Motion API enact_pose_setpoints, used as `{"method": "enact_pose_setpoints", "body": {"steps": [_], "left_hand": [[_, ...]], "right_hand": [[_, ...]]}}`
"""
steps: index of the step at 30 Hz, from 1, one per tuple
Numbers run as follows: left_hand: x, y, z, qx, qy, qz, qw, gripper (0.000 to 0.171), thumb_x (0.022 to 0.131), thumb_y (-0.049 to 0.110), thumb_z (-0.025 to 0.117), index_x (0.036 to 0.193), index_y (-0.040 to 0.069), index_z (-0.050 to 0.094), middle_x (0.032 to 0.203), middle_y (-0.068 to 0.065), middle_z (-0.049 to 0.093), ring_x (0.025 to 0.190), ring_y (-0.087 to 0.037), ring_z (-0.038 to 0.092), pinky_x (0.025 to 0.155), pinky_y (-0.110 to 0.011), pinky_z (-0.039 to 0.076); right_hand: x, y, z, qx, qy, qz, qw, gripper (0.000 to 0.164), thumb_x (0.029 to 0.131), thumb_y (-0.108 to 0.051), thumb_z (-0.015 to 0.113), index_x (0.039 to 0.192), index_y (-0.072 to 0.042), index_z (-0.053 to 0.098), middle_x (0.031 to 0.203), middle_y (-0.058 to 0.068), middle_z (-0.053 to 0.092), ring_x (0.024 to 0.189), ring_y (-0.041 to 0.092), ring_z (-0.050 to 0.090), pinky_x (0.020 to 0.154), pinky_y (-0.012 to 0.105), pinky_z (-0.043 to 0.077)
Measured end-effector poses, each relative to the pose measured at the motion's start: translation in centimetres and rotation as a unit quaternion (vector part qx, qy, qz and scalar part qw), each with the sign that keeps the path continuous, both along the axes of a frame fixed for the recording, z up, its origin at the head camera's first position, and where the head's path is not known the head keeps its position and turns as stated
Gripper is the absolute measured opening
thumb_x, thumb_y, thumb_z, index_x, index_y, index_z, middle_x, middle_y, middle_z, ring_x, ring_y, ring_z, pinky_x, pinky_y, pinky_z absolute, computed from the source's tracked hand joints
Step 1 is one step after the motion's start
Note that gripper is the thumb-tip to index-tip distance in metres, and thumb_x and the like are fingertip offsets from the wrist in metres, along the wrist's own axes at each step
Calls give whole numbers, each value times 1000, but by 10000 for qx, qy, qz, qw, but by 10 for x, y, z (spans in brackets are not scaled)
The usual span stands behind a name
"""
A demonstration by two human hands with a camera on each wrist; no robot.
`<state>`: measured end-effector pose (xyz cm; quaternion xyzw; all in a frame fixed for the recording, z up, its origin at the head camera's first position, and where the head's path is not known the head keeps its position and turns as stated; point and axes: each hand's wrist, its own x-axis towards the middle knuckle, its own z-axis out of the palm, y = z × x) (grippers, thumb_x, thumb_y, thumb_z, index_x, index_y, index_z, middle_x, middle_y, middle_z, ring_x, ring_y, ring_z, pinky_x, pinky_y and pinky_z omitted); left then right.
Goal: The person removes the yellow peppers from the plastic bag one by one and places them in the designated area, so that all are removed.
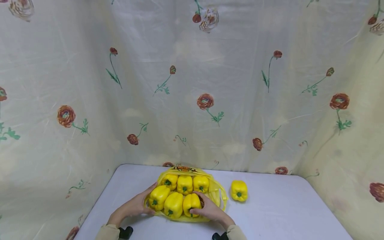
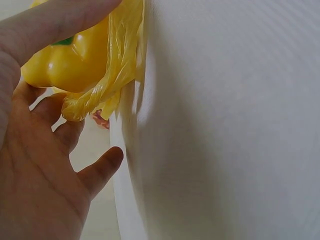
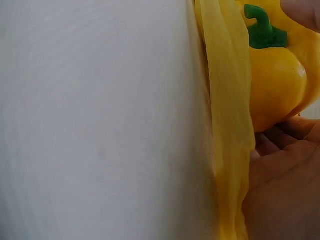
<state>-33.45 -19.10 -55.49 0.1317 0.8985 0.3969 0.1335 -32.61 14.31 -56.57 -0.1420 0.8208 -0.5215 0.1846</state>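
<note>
Several yellow bell peppers (image 1: 173, 205) with green stems lie in two rows in a thin yellow plastic bag (image 1: 214, 190), its mouth facing me. With thumb and fingers about the front-left bell pepper (image 1: 159, 197), my left hand (image 1: 139, 202) holds it at the bag's edge. Bunched plastic touches those fingers in the left wrist view; the little finger stands apart. My right hand (image 1: 210, 209) grips the front-right bell pepper (image 3: 275, 80), thumb in front and fingers behind, partly hidden. Another bell pepper (image 1: 239, 191) sits outside the bag, to its right.
A white-covered table (image 1: 279, 206) with rounded back corners carries everything. Floral cloth (image 1: 234, 83) hangs behind it and along both sides. Dark wrist bands (image 1: 126, 232) show below the hands.
</note>
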Motion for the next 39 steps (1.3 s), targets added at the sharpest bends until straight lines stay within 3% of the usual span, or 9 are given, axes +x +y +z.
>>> {"method": "enact_pose_setpoints", "body": {"steps": [27,39], "left_hand": [[-1,1,-2,-11,-80,72,9999,122,60,49,88,156,30,15,162,-7,21,147,-38,21,114,-68,15],[1,2,-1,-43,-63,80,9999,119,63,52,85,156,28,14,162,-7,20,147,-38,21,114,-68,16]], "right_hand": [[-1,1,-2,-129,-39,14,9999,82,83,-36,74,148,-9,32,146,15,42,127,30,47,108,54,40],[-2,0,-4,-421,-47,13,9991,79,83,-30,75,146,-6,33,144,15,44,126,29,49,106,50,44]]}}
